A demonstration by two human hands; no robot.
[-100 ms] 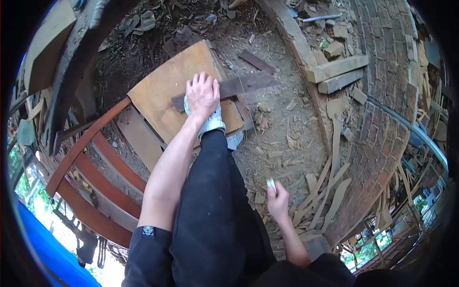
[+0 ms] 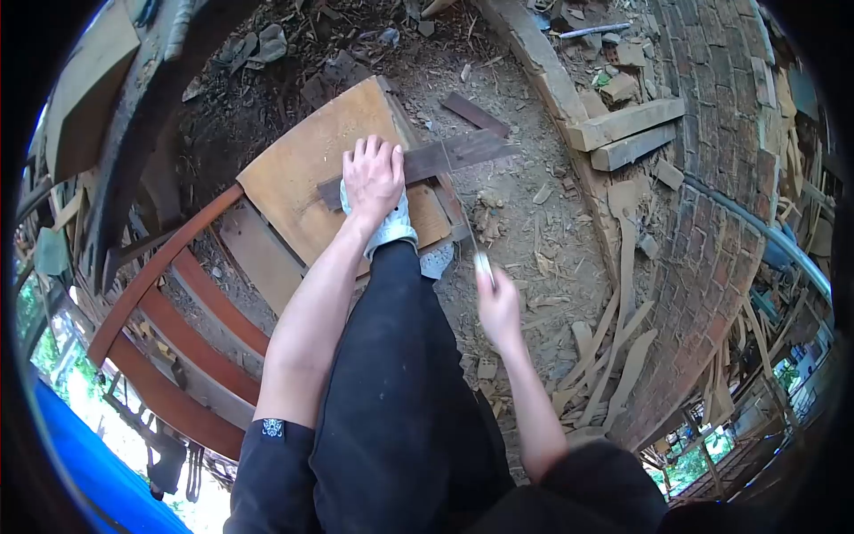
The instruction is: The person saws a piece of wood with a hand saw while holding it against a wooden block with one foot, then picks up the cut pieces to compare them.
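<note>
A dark wooden board lies across a worn plywood chair seat, its right end jutting past the seat. My left hand is closed over the board, fingers curled across its far edge. Under my wrist, my foot in a pale patterned covering is on the board and seat. My right hand is wrapped round the pale handle of a hand saw. The saw's thin blade, seen edge-on, crosses the board right of my left hand; its teeth cannot be made out.
Reddish-brown chair slats curve out at the left. Two squared timbers rest by a long beam at the upper right. Beyond stands a brick surface. Wood offcuts and chips litter the dirt ground.
My right hand has moved up and left, pushing the saw toward the board. My left hand and the board stay almost in place.
</note>
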